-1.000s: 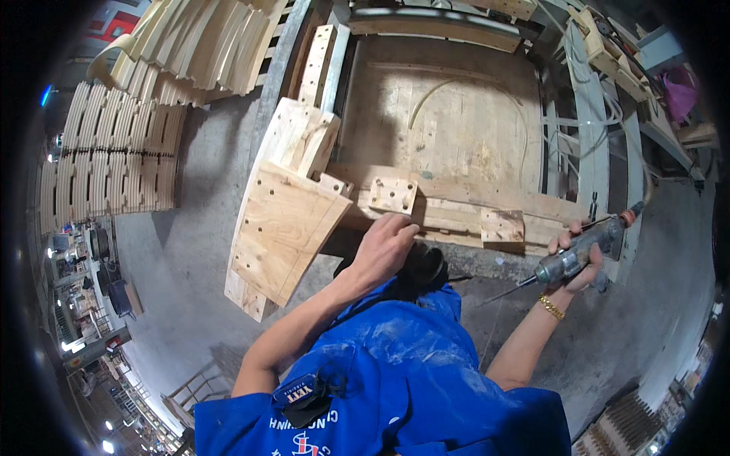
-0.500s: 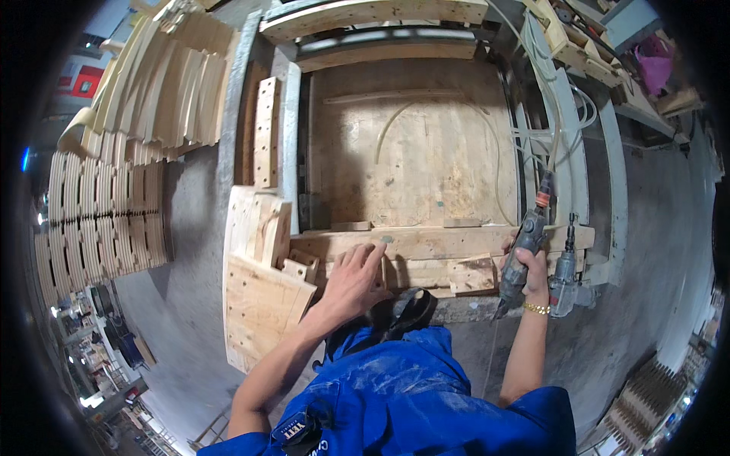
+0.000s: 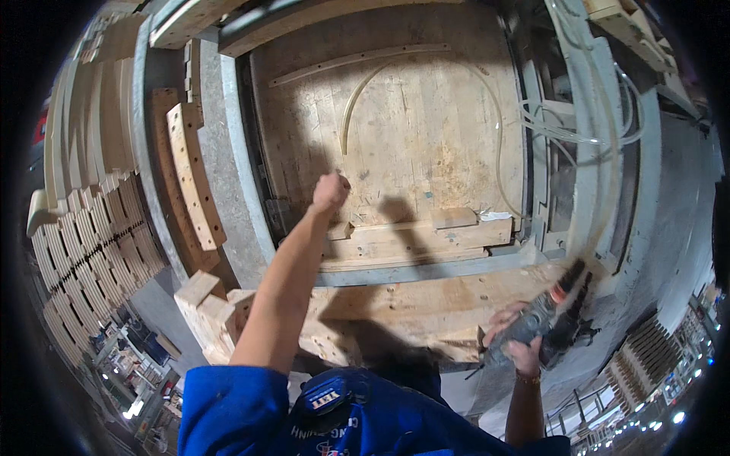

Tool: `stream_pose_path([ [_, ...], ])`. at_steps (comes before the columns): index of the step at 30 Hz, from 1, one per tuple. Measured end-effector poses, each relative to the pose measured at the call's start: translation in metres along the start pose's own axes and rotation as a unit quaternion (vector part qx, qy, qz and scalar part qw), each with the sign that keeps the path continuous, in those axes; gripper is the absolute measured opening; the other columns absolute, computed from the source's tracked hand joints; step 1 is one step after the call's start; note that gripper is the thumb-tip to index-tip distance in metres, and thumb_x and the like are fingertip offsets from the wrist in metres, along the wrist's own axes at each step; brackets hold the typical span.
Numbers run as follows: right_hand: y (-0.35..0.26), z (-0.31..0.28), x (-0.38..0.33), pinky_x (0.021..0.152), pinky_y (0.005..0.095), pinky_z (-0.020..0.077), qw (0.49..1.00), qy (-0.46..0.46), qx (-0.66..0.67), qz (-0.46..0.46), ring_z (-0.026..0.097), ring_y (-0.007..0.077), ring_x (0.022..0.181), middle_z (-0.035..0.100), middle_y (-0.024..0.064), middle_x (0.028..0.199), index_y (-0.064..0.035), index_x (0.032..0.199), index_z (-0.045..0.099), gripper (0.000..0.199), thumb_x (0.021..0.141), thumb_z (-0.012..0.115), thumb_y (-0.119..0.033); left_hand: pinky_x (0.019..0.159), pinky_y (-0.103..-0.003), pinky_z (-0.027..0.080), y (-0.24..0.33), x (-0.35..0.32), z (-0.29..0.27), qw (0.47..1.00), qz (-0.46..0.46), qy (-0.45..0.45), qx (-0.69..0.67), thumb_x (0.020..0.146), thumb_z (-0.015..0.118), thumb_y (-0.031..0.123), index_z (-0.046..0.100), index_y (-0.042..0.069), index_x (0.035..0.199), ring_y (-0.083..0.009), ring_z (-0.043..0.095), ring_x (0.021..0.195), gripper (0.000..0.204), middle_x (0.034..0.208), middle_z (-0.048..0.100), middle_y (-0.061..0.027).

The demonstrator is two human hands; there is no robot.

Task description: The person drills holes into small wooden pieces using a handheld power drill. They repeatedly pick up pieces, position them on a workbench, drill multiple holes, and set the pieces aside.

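My left hand (image 3: 331,191) reaches out over the broad wooden board (image 3: 426,137), its fingers curled closed. Whether anything small is in them I cannot make out. Just beyond it lies the end of a thin clear hose (image 3: 348,125), apart from the fingers. In my right hand (image 3: 525,354) is a grey air tool (image 3: 528,328) with a red ring, a hose at its upper end and a thin bit at its lower left. A second, darker tool (image 3: 566,327) hangs right beside it. Below both hands runs a long wooden rail with holes (image 3: 426,292).
Grey metal frame bars (image 3: 247,152) border the board. At its near edge sit small wooden blocks (image 3: 455,218) on a beam. A drilled wooden strip (image 3: 194,178) leans at the left, with stacked curved slats (image 3: 99,243) farther out. Coiled clear tubing (image 3: 578,137) hangs at right.
My left hand has left the near wooden rail and moved forward over the board, its fingers now curled. The view has shifted forward. My right hand still holds the grey air tool.
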State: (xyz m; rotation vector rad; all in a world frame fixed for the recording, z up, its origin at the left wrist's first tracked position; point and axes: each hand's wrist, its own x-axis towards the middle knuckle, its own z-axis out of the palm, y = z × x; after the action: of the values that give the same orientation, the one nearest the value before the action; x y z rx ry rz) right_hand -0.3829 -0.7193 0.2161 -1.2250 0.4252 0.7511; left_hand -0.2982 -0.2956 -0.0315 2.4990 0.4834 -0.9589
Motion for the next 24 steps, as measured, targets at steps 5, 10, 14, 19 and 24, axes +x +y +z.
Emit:
stream_pose_path([
  [5, 0.004, -0.02, 0.004, 0.082, 0.0342, 0.0406, 0.986, -0.067, -0.145, 0.042, 0.057, 0.0198, 0.086, 0.064, 0.0047, 0.088, -0.0104, 0.093, 0.063, 0.051, 0.065, 0.063, -0.054, 0.072, -0.041, 0.053, -0.013, 0.033, 0.096, 0.986, 0.054, -0.117, 0.108, 0.078, 0.053, 0.01, 0.068, 0.006, 0.08, -0.0337, 0.064, 0.082, 0.016, 0.085, 0.065, -0.0194],
  [10, 0.004, -0.026, 0.003, 0.083, 0.0388, 0.0482, 0.982, -0.027, 0.15, 0.108, 0.061, 0.0256, 0.09, 0.063, 0.0179, 0.099, -0.0044, 0.111, 0.051, 0.049, 0.074, 0.071, -0.03, 0.068, -0.039, 0.053, -0.025, 0.037, 0.151, 0.96, 0.155, -0.145, 0.182, 0.079, 0.053, 0.013, 0.066, 0.005, 0.079, -0.0289, 0.065, 0.081, 0.015, 0.081, 0.065, -0.0149],
  [14, 0.008, -0.022, 0.006, 0.08, 0.0422, 0.0503, 0.985, -0.061, 0.153, 0.056, 0.062, 0.0293, 0.091, 0.061, 0.0227, 0.101, -0.0033, 0.117, 0.045, 0.054, 0.073, 0.074, -0.017, 0.069, -0.039, 0.052, -0.029, 0.035, 0.156, 0.963, 0.179, -0.115, 0.163, 0.077, 0.053, 0.013, 0.066, 0.005, 0.077, -0.0291, 0.065, 0.079, 0.015, 0.081, 0.065, -0.0158],
  [19, 0.01, -0.01, 0.005, 0.062, 0.0391, 0.0546, 0.981, -0.003, 0.19, 0.032, 0.064, 0.0296, 0.075, 0.062, 0.0241, 0.093, -0.0026, 0.11, 0.048, 0.047, 0.076, 0.072, -0.024, 0.058, -0.035, 0.046, 0.019, 0.063, 0.131, 0.945, 0.034, -0.251, -0.209, 0.072, 0.046, 0.008, 0.061, 0.001, 0.078, -0.0232, 0.061, 0.066, 0.017, 0.07, 0.061, -0.0109],
  [24, -0.005, -0.024, 0.015, 0.072, 0.0299, 0.0486, 0.987, -0.129, -0.087, 0.027, 0.062, 0.0189, 0.079, 0.064, 0.012, 0.094, -0.0016, 0.097, 0.059, 0.036, 0.068, 0.072, -0.018, 0.059, -0.028, 0.042, 0.157, 0.091, 0.125, 0.876, 0.147, -0.266, -0.376, 0.077, 0.055, 0.011, 0.059, 0.0, 0.08, -0.0133, 0.05, 0.063, 0.011, 0.07, 0.055, -0.0033],
])
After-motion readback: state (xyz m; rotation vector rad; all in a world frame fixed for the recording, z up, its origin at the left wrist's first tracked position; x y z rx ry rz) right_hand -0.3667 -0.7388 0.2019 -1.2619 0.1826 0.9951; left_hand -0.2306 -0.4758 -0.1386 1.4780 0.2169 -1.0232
